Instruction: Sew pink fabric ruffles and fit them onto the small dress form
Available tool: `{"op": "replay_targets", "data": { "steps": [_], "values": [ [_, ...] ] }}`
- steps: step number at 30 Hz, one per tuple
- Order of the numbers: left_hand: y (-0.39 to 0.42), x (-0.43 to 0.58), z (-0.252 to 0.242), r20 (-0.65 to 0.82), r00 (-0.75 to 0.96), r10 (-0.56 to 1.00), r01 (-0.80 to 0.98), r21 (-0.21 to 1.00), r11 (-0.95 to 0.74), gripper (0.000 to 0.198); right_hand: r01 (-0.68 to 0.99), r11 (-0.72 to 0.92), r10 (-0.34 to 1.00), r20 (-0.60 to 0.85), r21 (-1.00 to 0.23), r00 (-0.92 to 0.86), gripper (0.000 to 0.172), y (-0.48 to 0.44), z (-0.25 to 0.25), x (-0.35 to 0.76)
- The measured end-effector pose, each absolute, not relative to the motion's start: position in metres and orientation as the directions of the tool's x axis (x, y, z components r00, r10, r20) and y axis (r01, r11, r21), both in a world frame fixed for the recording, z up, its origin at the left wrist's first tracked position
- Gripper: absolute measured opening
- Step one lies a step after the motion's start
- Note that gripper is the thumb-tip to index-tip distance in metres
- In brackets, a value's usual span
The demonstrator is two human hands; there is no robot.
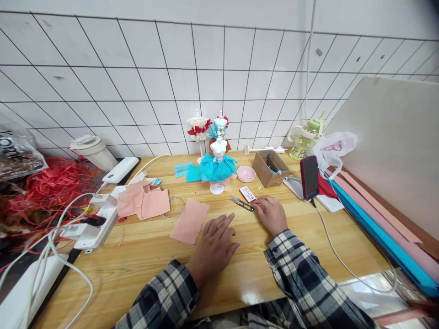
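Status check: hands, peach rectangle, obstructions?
Left hand open, palm down beside the peach rectangle. Right hand at the snips, hold unclear. Rectangle flat on table, nothing seen on top. Red-and-white packet just beyond the snips.

- Cloth beside the left hand: peach
- Snips by the right hand: dark, possibly black
- Skirt beyond both: turquoise
- Sleeves: navy-and-cream plaid

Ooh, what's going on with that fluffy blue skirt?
A person's right hand is at the thread snips and a small packet; I can't tell if it grips either. The left hand, fingers spread, is at the edge of a peach fabric piece. Neither touches the mini mannequin wearing the turquoise tulle skirt.
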State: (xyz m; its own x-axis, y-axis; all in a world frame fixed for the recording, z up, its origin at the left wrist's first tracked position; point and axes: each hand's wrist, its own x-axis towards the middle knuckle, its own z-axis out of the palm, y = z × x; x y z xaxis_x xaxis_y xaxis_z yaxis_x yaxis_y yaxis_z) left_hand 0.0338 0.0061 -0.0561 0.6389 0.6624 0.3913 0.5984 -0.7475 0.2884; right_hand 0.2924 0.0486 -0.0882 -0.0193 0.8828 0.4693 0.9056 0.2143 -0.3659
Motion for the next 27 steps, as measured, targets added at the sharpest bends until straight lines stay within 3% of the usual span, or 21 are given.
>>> {"op": "replay_targets", "data": {
  "steps": [7,17,23,27],
  "values": [
    [0.035,0.093,-0.074,0.302,0.700,0.647,0.583,0.281,-0.762,0.025,0.912,0.199,0.900,0.436,-0.359,-0.024,0.012,0.049,-0.089,0.290],
    [0.041,0.094,-0.083,0.253,0.683,0.685,0.617,0.300,-0.727,0.039,0.902,0.205,0.935,0.350,-0.380,-0.065,0.011,0.048,-0.097,0.302],
    [0.043,0.092,-0.082,0.282,0.681,0.676,0.589,0.337,-0.734,0.031,0.890,0.226,0.886,0.463,-0.397,-0.019,0.020,0.039,-0.091,0.302],
    [0.037,0.093,-0.072,0.308,0.699,0.646,0.550,0.346,-0.760,0.024,0.865,0.337,0.832,0.547,-0.371,-0.090,0.025,0.031,-0.081,0.281]
  ]
}}
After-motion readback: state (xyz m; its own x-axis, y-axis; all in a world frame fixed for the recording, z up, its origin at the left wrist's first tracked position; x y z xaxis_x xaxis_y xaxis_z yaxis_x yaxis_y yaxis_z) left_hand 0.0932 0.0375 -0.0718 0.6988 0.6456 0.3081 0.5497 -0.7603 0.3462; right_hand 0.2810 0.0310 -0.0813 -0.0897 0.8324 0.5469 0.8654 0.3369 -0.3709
